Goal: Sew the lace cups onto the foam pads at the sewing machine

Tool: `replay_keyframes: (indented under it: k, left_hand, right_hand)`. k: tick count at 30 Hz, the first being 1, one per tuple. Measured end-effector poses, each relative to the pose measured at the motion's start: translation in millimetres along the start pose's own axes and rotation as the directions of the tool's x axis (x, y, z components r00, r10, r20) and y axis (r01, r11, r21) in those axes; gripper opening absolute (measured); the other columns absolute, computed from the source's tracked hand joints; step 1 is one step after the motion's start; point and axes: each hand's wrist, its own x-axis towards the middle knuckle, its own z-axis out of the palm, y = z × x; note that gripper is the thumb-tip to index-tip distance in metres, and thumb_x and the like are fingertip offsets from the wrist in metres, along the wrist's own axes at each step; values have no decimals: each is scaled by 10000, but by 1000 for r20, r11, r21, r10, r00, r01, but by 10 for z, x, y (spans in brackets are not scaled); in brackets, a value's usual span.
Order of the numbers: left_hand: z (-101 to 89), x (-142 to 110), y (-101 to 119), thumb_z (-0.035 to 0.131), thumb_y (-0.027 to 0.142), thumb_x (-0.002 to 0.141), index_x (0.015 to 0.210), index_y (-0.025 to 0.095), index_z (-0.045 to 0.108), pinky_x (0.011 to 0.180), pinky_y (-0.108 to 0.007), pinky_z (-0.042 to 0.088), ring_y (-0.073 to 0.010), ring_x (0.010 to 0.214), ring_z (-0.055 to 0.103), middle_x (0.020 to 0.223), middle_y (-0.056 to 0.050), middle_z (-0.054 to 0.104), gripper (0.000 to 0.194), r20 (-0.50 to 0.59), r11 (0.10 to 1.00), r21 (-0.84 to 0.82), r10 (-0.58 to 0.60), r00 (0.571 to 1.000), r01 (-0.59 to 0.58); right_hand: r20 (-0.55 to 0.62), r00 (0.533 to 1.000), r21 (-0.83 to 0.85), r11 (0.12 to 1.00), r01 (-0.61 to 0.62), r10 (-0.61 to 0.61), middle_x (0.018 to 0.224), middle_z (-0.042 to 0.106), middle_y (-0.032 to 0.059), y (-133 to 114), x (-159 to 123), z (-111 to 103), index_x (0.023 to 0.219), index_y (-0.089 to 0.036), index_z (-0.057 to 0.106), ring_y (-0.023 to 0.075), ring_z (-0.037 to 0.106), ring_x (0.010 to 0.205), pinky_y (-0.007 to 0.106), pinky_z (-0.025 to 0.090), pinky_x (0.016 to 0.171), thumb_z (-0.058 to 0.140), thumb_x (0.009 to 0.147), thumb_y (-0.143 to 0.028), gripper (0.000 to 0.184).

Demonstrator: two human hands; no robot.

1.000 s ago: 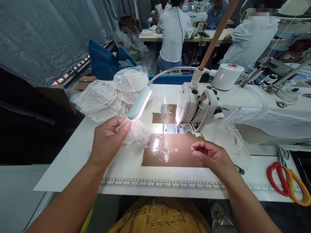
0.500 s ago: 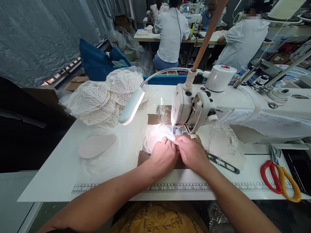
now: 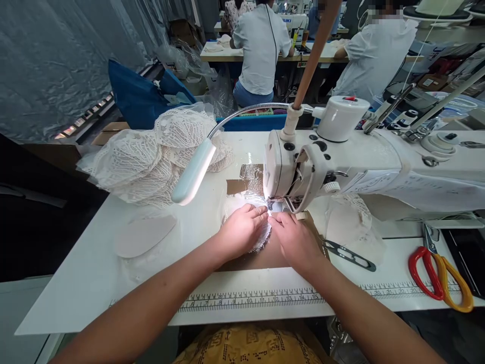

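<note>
A small rounded white lace piece (image 3: pixel 261 241) lies under the sewing machine's needle area (image 3: pixel 270 201), on a brown sheet (image 3: pixel 261 260). My left hand (image 3: pixel 242 230) lies over the lace piece, its fingers stretched toward the needle and pressing the fabric down. Close by on the right, my right hand (image 3: pixel 293 235) has its fingers curled at the fabric's edge, just in front of the needle. Part of the lace piece is hidden beneath my left hand. The white sewing machine (image 3: pixel 280 162) stands right behind both hands.
Lace pieces are piled (image 3: pixel 132 162) at the back left, beneath a lamp (image 3: pixel 195 172). A pale oval piece (image 3: pixel 146 236) lies left. To the right are more pieces (image 3: pixel 346 222), a dark flat tool (image 3: pixel 350 255) and scissors (image 3: pixel 441 278). People (image 3: pixel 259 50) sit beyond.
The lace piece has turned, its edge now reaching nearer me. My left hand has shifted left and flattened from a closed grip; my right hand stays beside the needle. The view has shifted slightly.
</note>
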Motion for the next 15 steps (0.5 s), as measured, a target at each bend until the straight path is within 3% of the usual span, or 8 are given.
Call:
replay_keyframes:
  k: [5, 9, 12, 15]
  left_hand:
    - [-10, 76, -165, 441, 185, 929, 1162, 99, 649, 828, -408, 517, -253, 1007, 604, 1215, -149, 650, 324, -22, 999, -16, 46, 999, -46]
    - [16, 73, -228, 442, 174, 914, 1156, 96, 660, 796, -394, 509, -242, 951, 597, 1228, -142, 645, 335, -36, 997, -26, 65, 997, -66]
    - [39, 62, -240, 451, 198, 919, 1160, 103, 659, 776, -397, 499, -239, 902, 579, 1202, -152, 648, 332, -38, 999, -6, 39, 999, -39]
    - [57, 66, -228, 449, 213, 932, 1164, 105, 651, 821, -419, 481, -266, 990, 552, 1199, -178, 616, 326, -66, 1000, 26, -16, 998, 18]
  right_hand:
    - [35, 998, -13, 998, -54, 54, 975, 643, 111, -13, 73, -44, 1222, -171, 616, 185, 556, 691, 308, 404, 561, 395, 887, -50, 419]
    - [-3, 999, -16, 999, -47, 47, 966, 639, 109, -19, 75, -37, 1208, -173, 620, 179, 539, 665, 311, 387, 549, 391, 887, -54, 412]
    - [-38, 999, 0, 999, -34, 34, 917, 631, 99, -14, 49, -15, 1172, -184, 636, 178, 529, 658, 311, 378, 548, 409, 851, -16, 428]
    - [-39, 999, 11, 1000, -24, 24, 886, 623, 86, 1, 20, 3, 1166, -196, 645, 176, 523, 656, 304, 373, 556, 419, 813, 10, 467]
